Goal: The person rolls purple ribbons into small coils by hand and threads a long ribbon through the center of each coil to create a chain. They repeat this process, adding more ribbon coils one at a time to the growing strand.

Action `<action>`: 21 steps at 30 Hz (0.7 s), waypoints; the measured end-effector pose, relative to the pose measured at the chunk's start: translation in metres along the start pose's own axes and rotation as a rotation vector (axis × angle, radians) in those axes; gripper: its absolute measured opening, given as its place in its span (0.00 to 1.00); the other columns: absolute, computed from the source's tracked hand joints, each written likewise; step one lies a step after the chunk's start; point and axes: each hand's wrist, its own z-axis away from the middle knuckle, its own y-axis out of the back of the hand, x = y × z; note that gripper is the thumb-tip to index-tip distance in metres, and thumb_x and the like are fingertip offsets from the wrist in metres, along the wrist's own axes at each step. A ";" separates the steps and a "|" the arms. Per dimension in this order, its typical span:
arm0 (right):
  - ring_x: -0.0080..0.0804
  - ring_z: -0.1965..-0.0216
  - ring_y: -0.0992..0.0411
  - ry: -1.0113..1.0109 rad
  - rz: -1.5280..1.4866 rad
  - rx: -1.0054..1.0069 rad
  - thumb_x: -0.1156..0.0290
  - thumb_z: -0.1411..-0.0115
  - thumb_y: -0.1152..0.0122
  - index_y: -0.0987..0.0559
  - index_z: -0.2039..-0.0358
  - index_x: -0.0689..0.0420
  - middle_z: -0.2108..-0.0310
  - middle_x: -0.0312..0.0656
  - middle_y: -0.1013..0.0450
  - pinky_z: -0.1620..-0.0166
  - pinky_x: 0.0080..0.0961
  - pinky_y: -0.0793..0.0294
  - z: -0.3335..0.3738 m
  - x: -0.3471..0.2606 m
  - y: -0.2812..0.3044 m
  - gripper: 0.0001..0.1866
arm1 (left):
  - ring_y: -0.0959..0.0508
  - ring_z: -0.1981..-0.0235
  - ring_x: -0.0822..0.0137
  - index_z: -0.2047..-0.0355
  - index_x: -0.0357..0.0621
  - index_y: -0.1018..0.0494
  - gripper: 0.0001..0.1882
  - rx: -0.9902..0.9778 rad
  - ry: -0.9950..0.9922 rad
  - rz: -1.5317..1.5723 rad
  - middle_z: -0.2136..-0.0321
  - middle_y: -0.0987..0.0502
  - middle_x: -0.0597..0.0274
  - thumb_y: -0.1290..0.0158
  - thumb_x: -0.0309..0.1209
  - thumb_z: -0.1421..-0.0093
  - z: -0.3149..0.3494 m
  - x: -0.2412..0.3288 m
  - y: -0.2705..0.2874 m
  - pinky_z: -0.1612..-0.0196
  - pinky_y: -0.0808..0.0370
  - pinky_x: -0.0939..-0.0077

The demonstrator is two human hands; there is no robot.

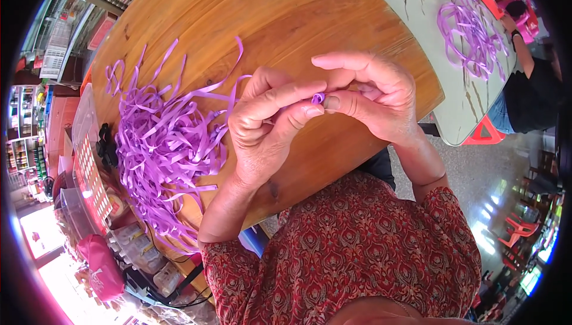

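**Shaping a small, tight coil of glossy purple ribbon (pixel 319 97) at the fingertips, apparently**

Pinching the coil between index finger and thumb of the left hand (pixel 262 119), with the other fingers folded in; holding the thumb of the right hand (pixel 381 101) at the coil's right side, touching or just beside, with the index finger arched off it; cannot tell about any real grip in the right hand, nor about any ribbon tail behind its curled fingers.

Holding the coil in the air, above the brown wooden tabletop (pixel 250 21), between the near edge and the right-hand corner; lying along the left edge of the surface, a big loose heap of flat purple ribbon strips (pixel 170 134), with some ends reaching toward the left hand; cannot tell about any link to the coil.

Visible past the right edge: a white, dark-veined table (pixel 426 12), with loose loops of purple ribbon (pixel 481 42) on it, and a person in a black top (pixel 539 101) beyond.

Judging the step as rolling or knotting by hand, probably partway, given the open centre; likely calling next for a steady left pinch and a sure right-hand hold before any tightening; risking a sprung coil on easing off early.
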 end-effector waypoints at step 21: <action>0.25 0.74 0.27 0.395 0.441 0.017 0.81 0.49 0.40 0.26 0.53 0.62 0.72 0.41 0.25 0.71 0.18 0.28 0.012 0.010 -0.020 0.20 | 0.31 0.74 0.77 0.66 0.35 0.28 0.05 0.191 0.079 0.315 0.73 0.32 0.65 0.47 0.21 0.43 0.016 0.000 -0.019 0.70 0.33 0.86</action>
